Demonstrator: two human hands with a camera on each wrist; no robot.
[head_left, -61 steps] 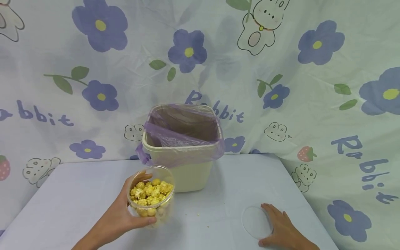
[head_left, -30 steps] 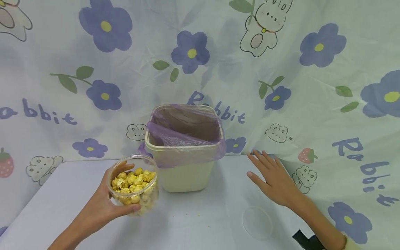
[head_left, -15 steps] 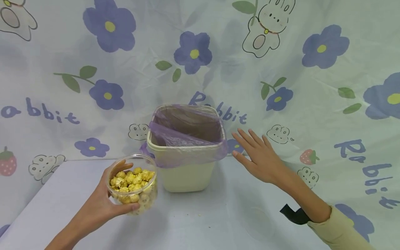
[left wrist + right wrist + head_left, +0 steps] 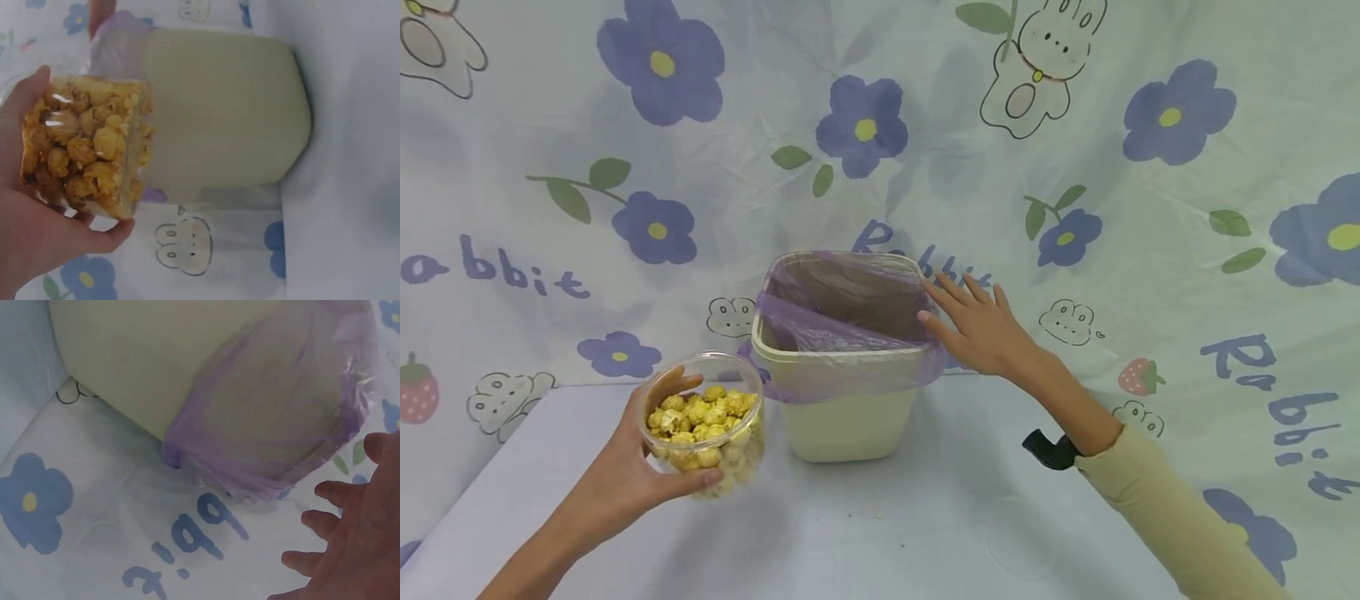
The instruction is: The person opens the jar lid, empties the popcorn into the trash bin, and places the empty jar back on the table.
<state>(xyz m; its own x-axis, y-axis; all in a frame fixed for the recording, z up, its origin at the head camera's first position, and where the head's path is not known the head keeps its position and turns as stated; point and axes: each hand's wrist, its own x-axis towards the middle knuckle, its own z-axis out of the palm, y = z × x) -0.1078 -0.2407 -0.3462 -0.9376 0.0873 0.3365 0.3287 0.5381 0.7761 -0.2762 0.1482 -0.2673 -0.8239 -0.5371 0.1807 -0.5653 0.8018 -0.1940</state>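
My left hand (image 4: 617, 471) grips a clear round plastic tub (image 4: 743, 457) filled with yellow popcorn (image 4: 703, 414). Its thumb lies along the near side, the other fingers round the far side. The tub is held above the table, front left of a cream trash bin (image 4: 850, 429). A thin purple trash bag (image 4: 797, 321) lines the bin, folded out over the rim, with one loose flap across the opening. My right hand (image 4: 981, 333) is beside the bin's right rim, fingers straight and spread, fingertips right at the bag's edge. In the right wrist view the fingers (image 4: 322, 522) hold nothing.
A clear round lid (image 4: 1021, 537), barely visible, lies flat on the white table (image 4: 940, 517) at front right. Several small crumbs (image 4: 880, 517) lie in front of the bin. Cloth printed with flowers and rabbits (image 4: 940, 167) hangs behind and at the right.
My right hand has left the lid on the table and moved up and left to the bin's rim. The left hand has carried the tub leftward, away from the bin's front.
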